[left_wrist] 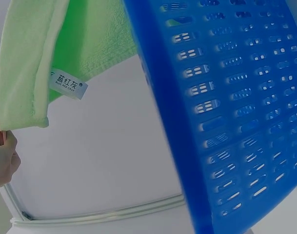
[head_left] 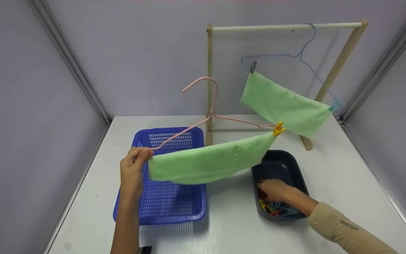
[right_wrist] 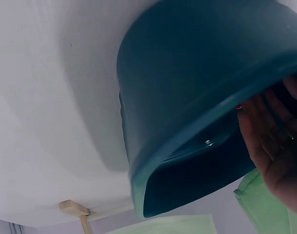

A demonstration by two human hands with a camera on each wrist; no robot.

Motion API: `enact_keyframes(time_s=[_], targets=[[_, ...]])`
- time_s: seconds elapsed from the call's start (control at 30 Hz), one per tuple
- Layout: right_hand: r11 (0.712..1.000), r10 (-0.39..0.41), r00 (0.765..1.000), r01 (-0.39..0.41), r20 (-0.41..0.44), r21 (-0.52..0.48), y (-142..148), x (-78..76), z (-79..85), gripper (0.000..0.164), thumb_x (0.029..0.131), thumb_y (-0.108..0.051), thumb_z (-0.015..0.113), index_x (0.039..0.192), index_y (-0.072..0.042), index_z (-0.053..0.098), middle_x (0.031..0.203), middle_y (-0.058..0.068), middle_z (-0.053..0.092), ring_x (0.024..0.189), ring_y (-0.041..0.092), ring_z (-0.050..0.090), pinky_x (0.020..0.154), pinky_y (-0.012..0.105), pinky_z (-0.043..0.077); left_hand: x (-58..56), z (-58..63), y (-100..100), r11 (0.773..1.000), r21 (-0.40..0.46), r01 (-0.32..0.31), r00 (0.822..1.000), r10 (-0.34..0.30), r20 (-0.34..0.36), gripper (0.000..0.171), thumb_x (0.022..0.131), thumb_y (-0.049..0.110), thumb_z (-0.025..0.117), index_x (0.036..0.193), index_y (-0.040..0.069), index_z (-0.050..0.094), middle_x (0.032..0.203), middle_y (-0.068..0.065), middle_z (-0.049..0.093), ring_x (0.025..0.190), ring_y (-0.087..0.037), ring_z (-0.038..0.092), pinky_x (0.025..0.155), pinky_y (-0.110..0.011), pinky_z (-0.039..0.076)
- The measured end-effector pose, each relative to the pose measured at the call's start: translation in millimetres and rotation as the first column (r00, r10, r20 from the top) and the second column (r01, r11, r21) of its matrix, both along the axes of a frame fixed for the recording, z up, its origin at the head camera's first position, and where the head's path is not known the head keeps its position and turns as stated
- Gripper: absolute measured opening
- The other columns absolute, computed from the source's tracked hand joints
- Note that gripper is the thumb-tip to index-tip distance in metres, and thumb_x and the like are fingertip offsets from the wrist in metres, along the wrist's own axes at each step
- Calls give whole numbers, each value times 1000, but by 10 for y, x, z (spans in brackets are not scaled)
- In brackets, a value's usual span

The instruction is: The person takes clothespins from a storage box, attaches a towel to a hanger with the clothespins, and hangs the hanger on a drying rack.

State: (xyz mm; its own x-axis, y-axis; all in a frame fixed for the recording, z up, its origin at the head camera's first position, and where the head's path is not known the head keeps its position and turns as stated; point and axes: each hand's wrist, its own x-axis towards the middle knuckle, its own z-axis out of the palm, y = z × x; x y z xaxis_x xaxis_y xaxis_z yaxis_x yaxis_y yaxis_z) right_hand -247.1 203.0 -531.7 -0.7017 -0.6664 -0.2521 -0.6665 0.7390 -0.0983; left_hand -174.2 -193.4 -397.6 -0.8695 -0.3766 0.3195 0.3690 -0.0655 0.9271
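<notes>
My left hand (head_left: 134,165) pinches one end of a pink hanger (head_left: 213,106) together with the corner of a light green cloth (head_left: 210,160). A yellow clothespin (head_left: 278,129) clips the cloth's other end to the hanger. In the left wrist view the cloth's white label (left_wrist: 69,84) shows. My right hand (head_left: 277,190) reaches into a dark basin (head_left: 296,165), at the near part where several coloured clothespins (head_left: 277,208) lie. A bit of red shows by its fingertips in the right wrist view; I cannot tell whether they grip it.
A blue slotted basket (head_left: 171,211) sits beneath the held cloth. Behind stands a rack (head_left: 252,28) with a blue hanger (head_left: 305,53), from which another green cloth (head_left: 284,102) hangs by a grey clothespin (head_left: 253,67) and a light blue one (head_left: 336,105). Walls enclose the white table (head_left: 231,229).
</notes>
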Motion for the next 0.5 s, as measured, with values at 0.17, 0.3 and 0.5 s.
enact_keyframes(time_s=[0.17,0.3,0.5], targets=[[998,-55,996,55,-77,-1,16,-77,42,51,68,-18,81,104,7,56,93,20,56,72,32,58,58,43,51,2,4,-2,1000,0,2,1000,-2,-6,18,92,-1,52,83,-11,64,76,-5,51,78,-15,49,76,-23,45],[984,-162,986,159,35,82,16,-121,76,66,72,-20,79,121,12,47,115,31,49,93,43,55,75,51,48,4,15,-4,1000,-11,-5,1000,5,-1,18,92,-1,53,83,-12,64,76,-5,51,79,-15,50,77,-22,46],[977,-187,973,170,135,130,-8,-123,15,57,76,-15,75,118,11,48,101,24,56,86,36,57,71,49,49,12,28,-7,1000,-25,-18,1000,18,16,19,92,0,53,82,-11,65,76,-5,51,78,-15,50,76,-22,45]])
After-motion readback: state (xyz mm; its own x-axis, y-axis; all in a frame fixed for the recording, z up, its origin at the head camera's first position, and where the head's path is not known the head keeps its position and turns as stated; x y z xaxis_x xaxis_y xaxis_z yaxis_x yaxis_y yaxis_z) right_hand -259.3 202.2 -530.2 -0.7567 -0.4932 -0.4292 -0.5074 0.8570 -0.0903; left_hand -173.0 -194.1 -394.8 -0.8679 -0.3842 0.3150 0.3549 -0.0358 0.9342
